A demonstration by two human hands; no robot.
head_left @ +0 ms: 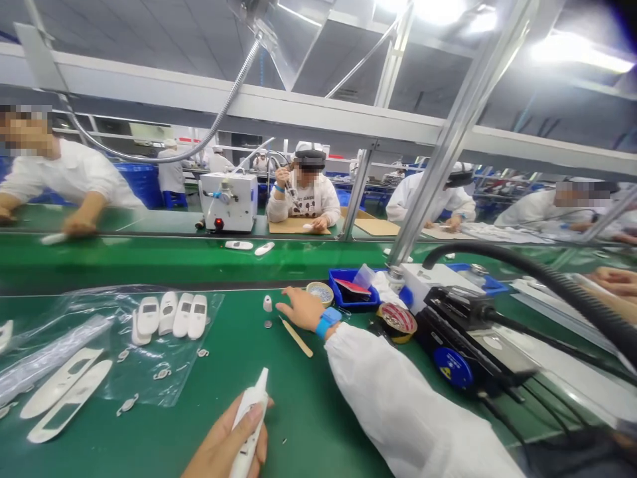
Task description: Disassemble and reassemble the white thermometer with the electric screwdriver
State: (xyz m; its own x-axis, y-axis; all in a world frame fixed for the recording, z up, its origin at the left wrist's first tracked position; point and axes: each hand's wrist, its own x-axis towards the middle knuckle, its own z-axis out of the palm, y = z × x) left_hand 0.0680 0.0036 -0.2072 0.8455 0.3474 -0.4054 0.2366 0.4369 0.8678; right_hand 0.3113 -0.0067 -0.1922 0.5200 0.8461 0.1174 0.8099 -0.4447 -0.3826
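My left hand (223,438) at the bottom of the view is shut on a slim white plastic handheld device (251,421). My right hand (301,309), with a blue wristband (327,322), rests open on the green bench top and holds nothing. Beside its fingertips stand a small white cone-shaped part (267,303) and a small metal ring (268,324). A flat wooden stick (296,337) lies just below that hand. To the left, a clear plastic bag (169,372) holds several white device shells (169,315), and two long white cover plates (64,392) lie at its edge.
A blue tray (353,290), a round tin (320,293) and a tape roll (397,322) sit beyond my right hand. A black soldering station (468,338) with a thick hose stands right. Two white devices (251,247) lie on the green conveyor belt (149,262); co-workers sit beyond.
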